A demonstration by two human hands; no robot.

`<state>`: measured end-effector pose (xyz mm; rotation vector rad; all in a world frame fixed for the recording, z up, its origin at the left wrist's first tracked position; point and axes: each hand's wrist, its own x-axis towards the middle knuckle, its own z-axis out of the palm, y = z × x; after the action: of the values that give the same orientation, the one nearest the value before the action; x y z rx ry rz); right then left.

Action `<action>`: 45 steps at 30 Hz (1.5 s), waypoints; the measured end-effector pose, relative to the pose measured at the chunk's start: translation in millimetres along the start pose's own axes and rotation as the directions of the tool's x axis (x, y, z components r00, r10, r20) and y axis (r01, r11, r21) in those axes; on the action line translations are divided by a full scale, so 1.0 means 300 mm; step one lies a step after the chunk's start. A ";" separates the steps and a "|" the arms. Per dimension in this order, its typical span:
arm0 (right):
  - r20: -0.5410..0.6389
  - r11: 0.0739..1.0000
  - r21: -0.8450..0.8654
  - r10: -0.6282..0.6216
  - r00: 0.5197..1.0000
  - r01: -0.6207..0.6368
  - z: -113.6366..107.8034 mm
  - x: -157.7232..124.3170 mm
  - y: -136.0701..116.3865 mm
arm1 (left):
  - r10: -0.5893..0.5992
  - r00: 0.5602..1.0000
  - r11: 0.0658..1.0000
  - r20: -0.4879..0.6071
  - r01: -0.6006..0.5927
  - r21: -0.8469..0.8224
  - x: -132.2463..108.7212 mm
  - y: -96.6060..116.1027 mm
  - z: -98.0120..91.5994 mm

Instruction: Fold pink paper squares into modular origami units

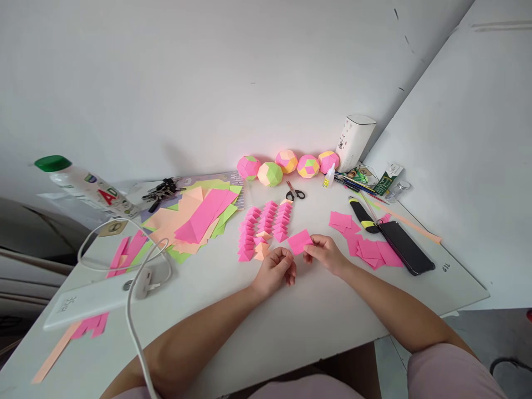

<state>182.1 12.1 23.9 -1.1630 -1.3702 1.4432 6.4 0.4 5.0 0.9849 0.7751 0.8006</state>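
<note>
A small pink paper piece (299,241) is pinched at its right edge between the thumb and fingers of my right hand (326,254). Just left of it, my left hand (276,271) has its fingers curled together; whether anything is inside them is hidden. Rows of folded pink paper units (247,235) stand beyond my left hand, with a few peach units (261,249) among them. Flat pink paper pieces (369,250) lie loosely overlapped to the right of my right hand.
Paper balls (270,174) line the wall, near scissors (294,192), a glue bottle (328,176) and a white box (355,141). At right are a phone (406,246) and a cutter (363,214). Leftward lie coloured sheets (199,219), a power bank (89,299), its cable and a bottle (89,185).
</note>
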 end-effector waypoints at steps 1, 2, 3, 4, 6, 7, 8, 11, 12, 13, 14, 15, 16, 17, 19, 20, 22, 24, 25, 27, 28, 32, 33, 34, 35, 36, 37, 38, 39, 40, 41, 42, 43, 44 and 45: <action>-0.017 1.000 0.004 -0.007 1.000 0.007 -0.002 0.001 -0.004 | 0.009 1.000 1.000 -0.008 -0.009 -0.022 0.000 -0.001 0.000; -0.025 1.000 0.006 -0.013 1.000 0.013 -0.003 0.002 -0.007 | 0.023 1.000 0.999 -0.017 -0.023 -0.046 0.001 -0.001 0.000; -0.025 1.000 0.006 -0.015 1.000 0.015 -0.002 0.002 -0.009 | 0.039 0.999 0.997 -0.025 -0.041 -0.070 0.002 -0.001 0.000; -0.018 1.000 0.005 -0.011 1.000 0.011 -0.001 0.002 -0.009 | 0.056 0.998 0.994 -0.031 -0.058 -0.089 0.003 -0.001 0.001; 0.004 1.000 -0.004 0.014 1.000 -0.014 0.005 -0.001 -0.004 | 0.079 0.996 0.991 -0.043 -0.083 -0.109 0.008 -0.002 0.003; 0.018 0.999 -0.014 0.033 0.999 -0.032 0.009 -0.002 0.001 | 0.083 0.995 0.990 -0.049 -0.088 -0.110 0.010 -0.002 0.003; 0.032 0.998 -0.030 0.051 0.998 -0.050 0.012 -0.003 0.005 | 0.083 0.995 0.990 -0.056 -0.088 -0.110 0.013 -0.003 0.004; 0.044 0.992 -0.101 0.077 0.996 -0.072 0.019 -0.007 0.014 | 0.085 0.993 0.988 -0.081 -0.094 -0.119 0.019 -0.006 0.004; 0.031 0.991 -0.122 0.061 0.998 -0.057 0.020 -0.008 0.015 | 0.084 0.992 0.988 -0.089 -0.095 -0.124 0.020 -0.006 0.004; 0.007 0.991 -0.135 0.025 1.000 -0.024 0.020 -0.009 0.013 | 0.082 0.992 0.987 -0.096 -0.094 -0.128 0.021 -0.006 0.004; -0.020 0.989 -0.142 -0.030 0.999 0.027 0.020 -0.011 0.011 | 0.077 0.992 0.987 -0.103 -0.091 -0.131 0.021 -0.006 0.004; -0.041 0.985 -0.148 -0.097 0.994 0.090 0.019 -0.013 0.008 | 0.071 0.992 0.988 -0.108 -0.085 -0.132 0.021 -0.006 0.004; -0.049 0.975 -0.154 -0.167 0.985 0.158 0.018 -0.015 0.004 | 0.066 0.992 0.988 -0.111 -0.080 -0.133 0.020 -0.005 0.004; -0.038 0.961 -0.165 -0.232 0.972 0.222 0.017 -0.017 0.001 | 0.063 0.992 0.988 -0.111 -0.078 -0.134 0.020 -0.004 0.004; 0.014 0.924 -0.214 -0.321 0.947 0.316 0.015 -0.020 -0.003 | 0.067 0.992 0.987 -0.104 -0.081 -0.137 0.019 -0.002 0.004; 0.040 0.906 -0.250 -0.342 0.939 0.341 0.015 -0.021 -0.003 | 0.071 0.993 0.987 -0.099 -0.084 -0.136 0.019 -0.002 0.004; 0.060 0.875 -0.321 -0.362 0.930 0.362 0.014 -0.019 0.002 | 0.078 0.994 0.987 -0.082 -0.088 -0.133 0.019 -0.002 0.003; 0.046 0.861 -0.365 -0.363 0.931 0.354 0.014 -0.014 0.011 | 0.080 0.995 0.988 -0.062 -0.087 -0.125 0.019 -0.001 0.001; 0.035 0.860 -0.374 -0.360 0.932 0.347 0.013 -0.010 0.016 | 0.080 0.995 0.989 -0.052 -0.086 -0.122 0.019 0.000 0.000; 0.012 0.865 -0.374 -0.356 0.935 0.334 0.010 -0.004 0.025 | 0.069 0.997 0.991 -0.032 -0.072 -0.112 0.017 0.003 -0.003; -0.001 0.869 -0.370 -0.355 0.935 0.330 0.008 -0.001 0.027 | 0.054 0.998 0.993 -0.023 -0.057 -0.102 0.015 0.005 -0.003; -0.040 0.900 -0.304 -0.340 0.939 0.313 0.005 0.003 0.017 | -0.008 1.000 1.000 0.003 0.008 -0.030 0.007 0.012 -0.004; -0.043 0.913 -0.280 -0.322 0.946 0.298 0.005 0.003 0.012 | -0.013 1.000 1.000 0.010 0.013 -0.014 0.005 0.013 -0.003; -0.040 0.926 -0.258 -0.295 0.954 0.276 0.006 0.002 0.008 | -0.012 1.000 1.000 0.014 0.012 -0.003 0.004 0.012 -0.002; -0.030 0.940 -0.238 -0.260 0.965 0.246 0.007 0.001 0.004 | -0.006 1.000 1.000 0.014 0.006 0.005 0.003 0.010 0.000; -0.015 0.953 -0.220 -0.219 0.976 0.210 0.008 -0.001 0.002 | 0.001 1.000 1.000 0.007 -0.001 0.012 0.002 0.008 0.001; 0.002 0.964 -0.204 -0.176 0.984 0.173 0.009 -0.002 0.001 | 0.011 1.000 1.000 -0.008 -0.011 0.019 0.002 0.005 0.002; 0.016 0.972 -0.193 -0.136 0.991 0.136 0.010 -0.004 0.001 | 0.024 0.999 0.999 -0.026 -0.023 0.023 0.003 0.002 0.003; 0.026 0.977 -0.188 -0.100 0.995 0.103 0.011 -0.005 0.003 | 0.036 0.998 0.999 -0.045 -0.035 0.023 0.004 -0.001 0.003; 0.029 0.979 -0.187 -0.072 0.997 0.076 0.011 -0.007 0.004 | 0.048 0.997 0.999 -0.065 -0.047 0.015 0.005 -0.003 0.003; 0.027 0.981 -0.188 -0.049 0.998 0.053 0.012 -0.008 0.006 | 0.059 0.995 0.998 -0.081 -0.059 0.000 0.007 -0.005 0.002; 0.021 0.981 -0.192 -0.031 0.999 0.035 0.012 -0.009 0.007 | 0.067 0.994 0.997 -0.090 -0.069 -0.020 0.008 -0.006 0.002; 0.012 0.980 -0.198 -0.019 1.000 0.021 0.012 -0.009 0.009 | 0.070 0.993 0.997 -0.091 -0.074 -0.037 0.009 -0.005 0.001; -0.001 0.979 -0.204 -0.012 1.000 0.012 0.012 -0.009 0.010 | 0.067 0.994 0.996 -0.086 -0.071 -0.046 0.010 -0.005 0.000; -0.014 0.978 -0.210 -0.009 1.000 0.006 0.012 -0.009 0.011 | 0.062 0.995 0.997 -0.078 -0.066 -0.045 0.010 -0.003 0.000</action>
<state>179.5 8.5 20.9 -1.2975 -1.5440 1.3049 7.9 2.6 3.6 0.9447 0.7898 0.9129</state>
